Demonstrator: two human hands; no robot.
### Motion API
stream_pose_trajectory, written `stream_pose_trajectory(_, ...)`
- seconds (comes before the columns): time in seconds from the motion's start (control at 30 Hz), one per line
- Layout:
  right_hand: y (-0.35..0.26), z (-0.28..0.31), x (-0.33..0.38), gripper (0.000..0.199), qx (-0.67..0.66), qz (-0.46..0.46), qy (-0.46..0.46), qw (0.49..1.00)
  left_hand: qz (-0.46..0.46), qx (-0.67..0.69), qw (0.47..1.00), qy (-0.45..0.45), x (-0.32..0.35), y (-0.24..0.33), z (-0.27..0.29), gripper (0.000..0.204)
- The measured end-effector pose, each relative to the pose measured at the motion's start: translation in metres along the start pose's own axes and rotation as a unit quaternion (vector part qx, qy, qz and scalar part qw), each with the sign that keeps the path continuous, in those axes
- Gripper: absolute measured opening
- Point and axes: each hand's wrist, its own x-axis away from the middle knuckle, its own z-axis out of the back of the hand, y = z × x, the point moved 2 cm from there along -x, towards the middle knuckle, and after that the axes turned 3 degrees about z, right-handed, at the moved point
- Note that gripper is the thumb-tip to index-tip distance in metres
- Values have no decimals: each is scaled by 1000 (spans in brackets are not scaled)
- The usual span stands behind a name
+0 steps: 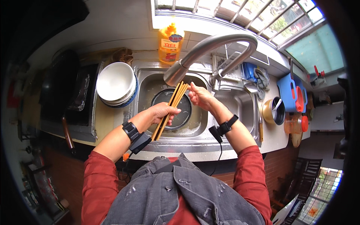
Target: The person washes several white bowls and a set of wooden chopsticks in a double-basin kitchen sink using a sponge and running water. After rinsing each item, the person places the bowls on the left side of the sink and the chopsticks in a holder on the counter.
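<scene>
A bundle of brown chopsticks (177,97) slants over the left sink basin (202,123), just below the faucet's spout. My left hand (163,111) is closed around the bundle's middle. At the upper ends of the chopsticks, my right hand (200,96) has its fingers curled in, fingertips at the sticks. Exactly how many sticks those fingertips pinch is hard to see. Beneath the hands, a dark round pan (185,119) lies in the basin, partly hidden by the left hand and the chopsticks. The steel faucet (221,37) arches above.
White bowls (115,81) are stacked left of the sink, near a dark stove (78,101). A yellow detergent bottle (170,44) stands behind the basin. Right of the second basin (238,108) are a pot (273,111), a blue basket (287,93) and a red-lidded jar (294,123).
</scene>
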Motion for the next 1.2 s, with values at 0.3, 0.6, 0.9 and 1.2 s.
stream_pose_trajectory(0.3, -7, 51, -7, 22, -112, 114, 267, 950, 98, -21, 995, 2, -8, -21, 17, 17)
stream_pose_trajectory(0.6, -8, -28, 45, 10, 303, 410, 261, 820, -77, 222, 971, 31, -24, -5, 40, 29)
stream_pose_trajectory(0.9, 14, -89, 67, 54, 535, 217, -44, 816, -151, 297, 940, 70, -1, 38, 43, 11)
stream_pose_trajectory(1.2, -100, -50, 67, 25, 521, 292, 144, 789, -296, 254, 904, 173, 58, 130, 62, 23)
